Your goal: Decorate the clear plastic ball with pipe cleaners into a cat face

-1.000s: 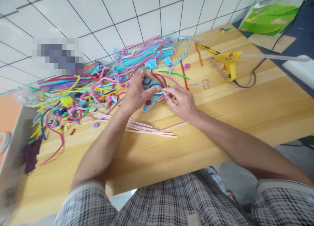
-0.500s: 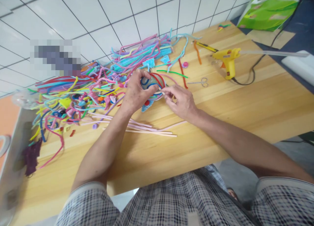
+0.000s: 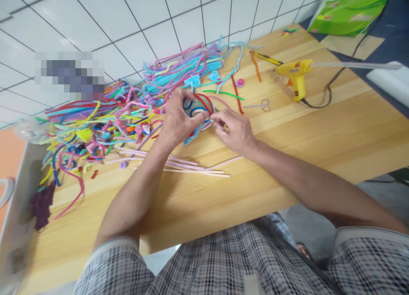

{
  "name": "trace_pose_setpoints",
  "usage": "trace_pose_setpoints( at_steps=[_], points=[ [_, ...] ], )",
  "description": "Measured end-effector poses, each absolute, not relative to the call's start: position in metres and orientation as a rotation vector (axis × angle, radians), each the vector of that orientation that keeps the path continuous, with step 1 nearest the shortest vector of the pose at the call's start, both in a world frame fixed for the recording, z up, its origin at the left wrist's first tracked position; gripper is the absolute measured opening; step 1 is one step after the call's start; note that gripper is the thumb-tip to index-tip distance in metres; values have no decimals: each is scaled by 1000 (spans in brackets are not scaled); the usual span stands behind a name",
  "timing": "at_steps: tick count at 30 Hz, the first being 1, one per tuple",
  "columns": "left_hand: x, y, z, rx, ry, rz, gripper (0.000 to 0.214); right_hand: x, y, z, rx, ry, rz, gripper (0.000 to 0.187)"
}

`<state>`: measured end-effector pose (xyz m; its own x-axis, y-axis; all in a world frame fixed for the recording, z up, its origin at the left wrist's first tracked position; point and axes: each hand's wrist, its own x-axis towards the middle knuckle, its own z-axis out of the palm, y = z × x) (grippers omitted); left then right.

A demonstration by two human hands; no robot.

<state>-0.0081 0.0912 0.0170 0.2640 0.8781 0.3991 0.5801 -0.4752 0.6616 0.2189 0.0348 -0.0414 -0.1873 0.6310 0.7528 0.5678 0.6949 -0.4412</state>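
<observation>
My left hand (image 3: 177,120) is wrapped round a round craft piece (image 3: 200,107) wound with blue, red and white pipe cleaners, held just above the wooden table (image 3: 287,128). My right hand (image 3: 233,131) pinches the end of a pale pipe cleaner (image 3: 211,121) at the piece's right edge. Both hands meet at the table's middle. A light blue fuzzy part (image 3: 191,137) hangs under the piece.
A big heap of coloured pipe cleaners (image 3: 105,111) covers the table's left and back. Pale pink pipe cleaners (image 3: 179,165) lie in front of my hands. Small scissors (image 3: 260,105), a yellow glue gun (image 3: 295,75) with its cord and a green bag (image 3: 348,11) are on the right.
Both hands have kept their hold and shifted slightly up and left in view. My right hand's pinch has closed in against the piece's edge.
</observation>
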Motion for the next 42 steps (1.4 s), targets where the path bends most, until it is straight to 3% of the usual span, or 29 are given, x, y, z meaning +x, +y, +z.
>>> trace_pose_setpoints(
  at_steps=[14,18,25,34,42],
  points=[
    [-9,104,52,2138,1424,611,78,219,43,-45,-929,-1866,134,27],
    [-3,116,71,2169,1487,372,75,218,46,-48,-911,-1844,108,28],
    [11,135,94,2147,1516,-22,107,219,48,-47,-1018,-1850,233,28],
    [31,137,113,2196,1477,-240,61,221,54,-44,-1026,-1792,341,29],
    [18,117,87,1936,1496,473,56,231,60,-32,-986,-1739,268,21]
  ],
)
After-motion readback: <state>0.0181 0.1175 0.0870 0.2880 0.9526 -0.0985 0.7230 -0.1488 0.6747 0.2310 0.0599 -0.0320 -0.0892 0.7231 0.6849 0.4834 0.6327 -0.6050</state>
